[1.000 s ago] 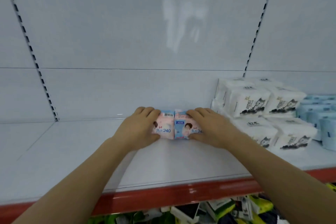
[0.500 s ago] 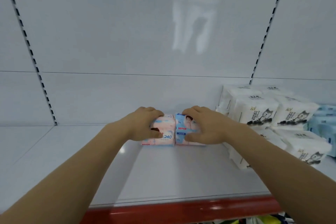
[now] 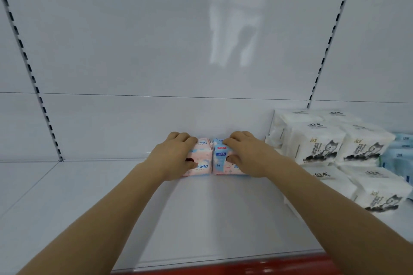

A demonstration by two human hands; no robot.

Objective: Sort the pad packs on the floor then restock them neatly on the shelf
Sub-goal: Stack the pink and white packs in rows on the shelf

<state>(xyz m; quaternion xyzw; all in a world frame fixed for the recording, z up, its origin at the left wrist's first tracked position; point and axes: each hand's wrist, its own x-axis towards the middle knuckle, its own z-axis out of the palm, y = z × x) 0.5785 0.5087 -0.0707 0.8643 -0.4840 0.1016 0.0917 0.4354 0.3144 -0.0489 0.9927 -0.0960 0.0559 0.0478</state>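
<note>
Pad packs, one pink (image 3: pixel 200 158) and one blue-and-pink (image 3: pixel 223 158), now stand pushed deeper against the shelf (image 3: pixel 212 219) back wall at 12 o'clock, touching. Left hand (image 3: pixel 173 155) and right hand (image 3: pixel 250 155) each grip one; placement looks nearly finished.

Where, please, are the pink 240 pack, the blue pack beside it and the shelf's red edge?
pink 240 pack (image 3: pixel 201 158), head view, on its front face beside the thumb.
blue pack (image 3: pixel 220 158), head view, on its front face.
red edge (image 3: pixel 234 267), head view, on the shelf's front lip.
</note>
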